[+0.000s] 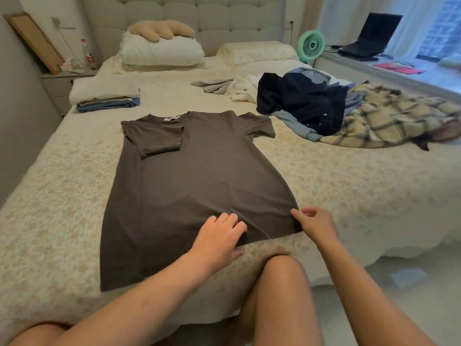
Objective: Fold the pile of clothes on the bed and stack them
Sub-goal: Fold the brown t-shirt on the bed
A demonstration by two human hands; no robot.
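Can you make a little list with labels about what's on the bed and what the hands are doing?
being folded: brown T-shirt dress, laid flat, its left sleeve folded inward
left hand: rests flat on the hem
right hand: pinches the hem's right corner
done stack: folded clothes, far left on the bed
still to fold: messy pile, far right, beside a plaid blanket
by the headboard: pillows
by the window: green fan, laptop
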